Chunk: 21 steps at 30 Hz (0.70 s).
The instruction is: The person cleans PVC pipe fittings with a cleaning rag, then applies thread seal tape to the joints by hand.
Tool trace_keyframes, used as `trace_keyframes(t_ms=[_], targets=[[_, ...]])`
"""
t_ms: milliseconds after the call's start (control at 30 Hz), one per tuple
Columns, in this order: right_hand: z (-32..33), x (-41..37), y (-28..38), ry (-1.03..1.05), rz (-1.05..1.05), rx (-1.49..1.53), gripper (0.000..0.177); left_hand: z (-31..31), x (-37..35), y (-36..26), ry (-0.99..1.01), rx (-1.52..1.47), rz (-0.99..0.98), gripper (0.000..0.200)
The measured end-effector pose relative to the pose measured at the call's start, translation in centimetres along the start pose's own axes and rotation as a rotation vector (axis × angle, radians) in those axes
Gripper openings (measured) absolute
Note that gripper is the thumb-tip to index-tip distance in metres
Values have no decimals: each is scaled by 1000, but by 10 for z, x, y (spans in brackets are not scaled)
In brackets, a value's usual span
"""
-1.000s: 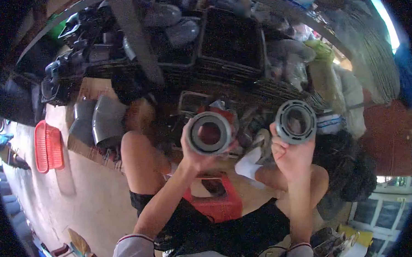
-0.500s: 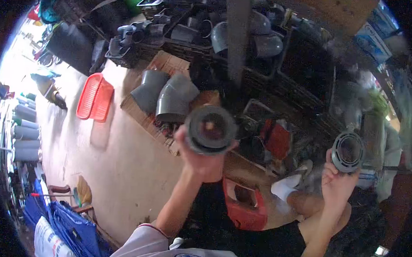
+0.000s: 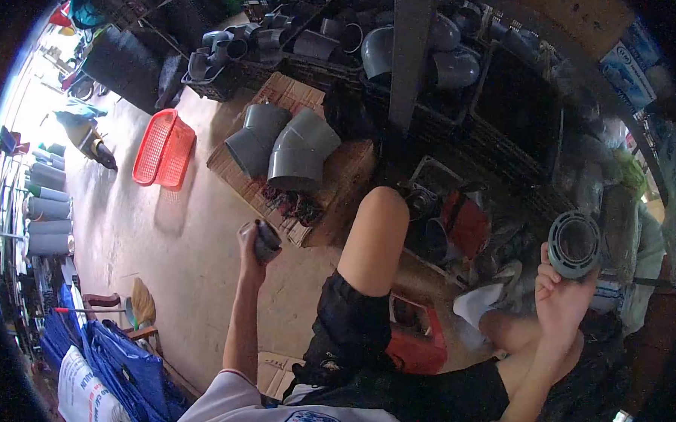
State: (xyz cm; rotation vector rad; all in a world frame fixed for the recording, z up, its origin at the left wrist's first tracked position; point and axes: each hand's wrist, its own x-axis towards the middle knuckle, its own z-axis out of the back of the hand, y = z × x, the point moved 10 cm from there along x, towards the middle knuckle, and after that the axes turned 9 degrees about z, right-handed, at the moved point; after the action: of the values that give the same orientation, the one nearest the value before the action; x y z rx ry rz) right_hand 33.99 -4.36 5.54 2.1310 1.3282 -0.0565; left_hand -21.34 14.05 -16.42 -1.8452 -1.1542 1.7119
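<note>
My left hand (image 3: 251, 254) is closed around a short grey pipe fitting (image 3: 267, 243), held out above the floor and tilted so that its side shows. On the right, my right hand (image 3: 562, 300) grips a round grey slotted ring fitting (image 3: 575, 245), its face turned toward me. Two large grey pipe elbows, a left one (image 3: 255, 141) and a right one (image 3: 304, 151), lie on flattened cardboard (image 3: 350, 183) beyond my left hand. The two held fittings are far apart, with my bare knee (image 3: 379, 220) between them.
A red plastic basket (image 3: 164, 149) stands on the floor at the left. Crates of grey fittings (image 3: 315, 45) line the back, behind a post (image 3: 412, 63). Below my knee is a red plastic object (image 3: 416, 350). Blue tarpaulin (image 3: 124, 364) and a broom (image 3: 143, 302) lie at the lower left.
My left hand has moved left and away from my face, turning its fitting from face-on to side-on. My knee has come into sight. The right hand has hardly moved.
</note>
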Motion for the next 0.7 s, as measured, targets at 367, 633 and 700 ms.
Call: trace_keyframes(t_ms=[367,633,700], targets=[[18,7,10,-77,72,-72,63,-100,29,-35,-251,1225,-795,74],[23,6,10,-108,71,-78,60,-114,28,-7,-232,1387,-762,80],[22,6,13,-81,85,-103,60,-115,12,-22,-252,1316,-907,77]])
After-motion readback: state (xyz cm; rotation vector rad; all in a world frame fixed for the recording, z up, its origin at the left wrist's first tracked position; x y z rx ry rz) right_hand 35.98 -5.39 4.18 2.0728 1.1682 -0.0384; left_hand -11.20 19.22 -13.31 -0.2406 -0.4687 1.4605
